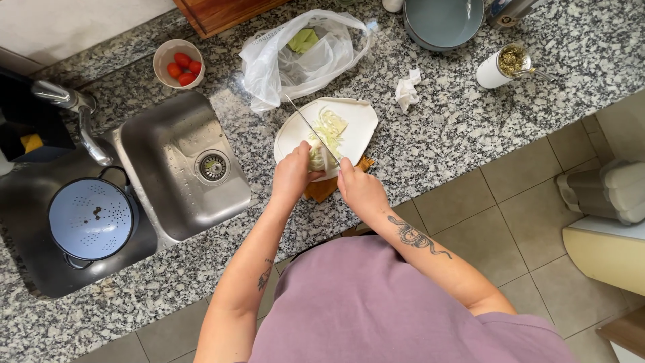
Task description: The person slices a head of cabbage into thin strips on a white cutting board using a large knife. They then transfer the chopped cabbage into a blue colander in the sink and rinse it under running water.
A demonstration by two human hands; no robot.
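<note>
Head view: a person stands at a granite counter (457, 128), slicing a pale vegetable.
Vegetable (321, 153): rests on the white cutting board (356, 124), slices piled beyond it.
Left hand (293, 176): clamped on the vegetable.
Right hand (359, 188): closed around the knife (310, 126) handle, blade angled over the cut face.
Advice: fingertips curled back, blade vertical.
Obstruction: plastic bag (295, 57) touches the board's far edge.
Nearby: sink (185, 165), colander (91, 218), tomato bowl (179, 64).
</note>
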